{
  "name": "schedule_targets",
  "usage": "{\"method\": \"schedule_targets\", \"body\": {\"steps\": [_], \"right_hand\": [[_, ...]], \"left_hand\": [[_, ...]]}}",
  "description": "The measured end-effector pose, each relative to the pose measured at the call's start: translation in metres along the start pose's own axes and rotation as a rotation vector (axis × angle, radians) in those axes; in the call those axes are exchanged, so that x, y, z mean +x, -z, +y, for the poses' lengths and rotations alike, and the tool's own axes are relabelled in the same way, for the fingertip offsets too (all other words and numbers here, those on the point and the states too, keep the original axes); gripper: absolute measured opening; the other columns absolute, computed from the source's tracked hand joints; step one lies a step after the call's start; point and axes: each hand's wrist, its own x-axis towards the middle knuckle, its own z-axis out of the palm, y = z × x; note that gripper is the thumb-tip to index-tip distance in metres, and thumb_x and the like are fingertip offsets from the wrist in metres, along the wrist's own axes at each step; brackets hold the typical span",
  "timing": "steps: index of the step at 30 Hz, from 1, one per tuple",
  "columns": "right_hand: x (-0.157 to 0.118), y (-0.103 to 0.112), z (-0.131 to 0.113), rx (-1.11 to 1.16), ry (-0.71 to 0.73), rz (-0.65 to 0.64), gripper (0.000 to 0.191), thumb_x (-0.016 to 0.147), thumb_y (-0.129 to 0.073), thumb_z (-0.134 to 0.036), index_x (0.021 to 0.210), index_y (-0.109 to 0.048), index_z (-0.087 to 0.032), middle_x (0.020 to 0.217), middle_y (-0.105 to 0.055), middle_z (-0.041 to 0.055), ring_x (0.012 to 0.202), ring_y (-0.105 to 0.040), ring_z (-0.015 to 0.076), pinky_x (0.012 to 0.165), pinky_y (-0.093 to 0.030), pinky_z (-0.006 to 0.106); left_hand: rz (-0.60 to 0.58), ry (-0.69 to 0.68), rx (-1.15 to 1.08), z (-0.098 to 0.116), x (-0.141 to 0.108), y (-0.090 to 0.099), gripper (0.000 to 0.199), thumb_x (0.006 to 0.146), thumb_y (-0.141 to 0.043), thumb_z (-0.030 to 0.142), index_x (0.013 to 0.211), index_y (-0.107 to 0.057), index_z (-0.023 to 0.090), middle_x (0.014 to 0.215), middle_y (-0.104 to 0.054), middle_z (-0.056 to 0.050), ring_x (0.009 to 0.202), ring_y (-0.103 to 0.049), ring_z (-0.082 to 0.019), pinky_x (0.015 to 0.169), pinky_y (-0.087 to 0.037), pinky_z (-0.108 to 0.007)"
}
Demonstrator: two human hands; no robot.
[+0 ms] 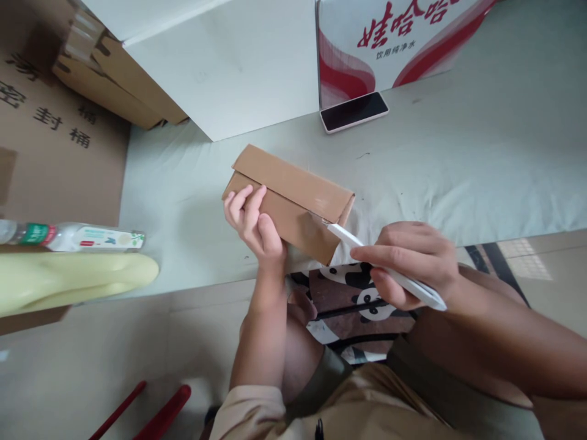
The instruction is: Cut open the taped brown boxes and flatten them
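Observation:
A small brown cardboard box [293, 189] lies tilted near the front edge of the cloth-covered surface, its long flap folded over toward me. My left hand [254, 220] is closed on the box's left part, fingers and thumb on its near face. In my right hand [408, 263] is a white utility knife [389, 272], gripped along its handle with the index finger stretched on top. The knife's tip meets the box at the flap's edge, close to the right end. How deep the blade sits cannot be made out.
Behind the box stand a large white box [238, 67] and a red-and-white water carton [367, 46], with a smartphone [354, 112] in front. At left are a plastic bottle [92, 237], a pale yellow object [77, 275] and a big brown carton [68, 165]. A panda-print bag [367, 305] sits below the edge.

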Motion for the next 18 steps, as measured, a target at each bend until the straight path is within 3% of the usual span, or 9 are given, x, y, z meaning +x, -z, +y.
{"method": "schedule_targets", "body": {"steps": [7,12,18], "right_hand": [[-0.0003,-0.001,0.0012,-0.051,-0.014,0.012,0.025,0.087,-0.055,-0.017,0.107,-0.068,-0.025,0.055,-0.056,-0.003,0.043,-0.045,0.0124,0.042,-0.037,0.029],[-0.0003,0.0004,0.0035,-0.065,-0.072,-0.076,0.029,0.084,-0.054,-0.011,0.106,-0.068,-0.024,0.059,-0.058,-0.0026,0.046,-0.049,0.012,0.045,-0.039,0.028],[-0.0036,0.0005,0.0035,-0.04,0.034,0.037,0.025,0.086,-0.054,-0.013,0.105,-0.069,-0.021,0.054,-0.051,-0.0036,0.041,-0.044,0.0125,0.043,-0.034,0.03]], "left_hand": [[-0.006,0.014,0.0,-0.0013,-0.0002,-0.0012,0.051,0.095,-0.034,0.041,0.118,-0.075,0.02,0.127,-0.062,-0.011,0.14,-0.043,-0.03,0.128,-0.025,-0.049],[0.006,-0.021,-0.004,-0.0018,-0.0003,-0.0008,0.05,0.096,-0.034,0.04,0.118,-0.075,0.02,0.125,-0.062,-0.01,0.138,-0.044,-0.029,0.127,-0.027,-0.047],[-0.002,0.004,0.11,-0.0012,0.001,-0.0007,0.057,0.095,-0.027,0.042,0.113,-0.074,0.017,0.123,-0.061,-0.013,0.137,-0.044,-0.031,0.124,-0.029,-0.05]]}}
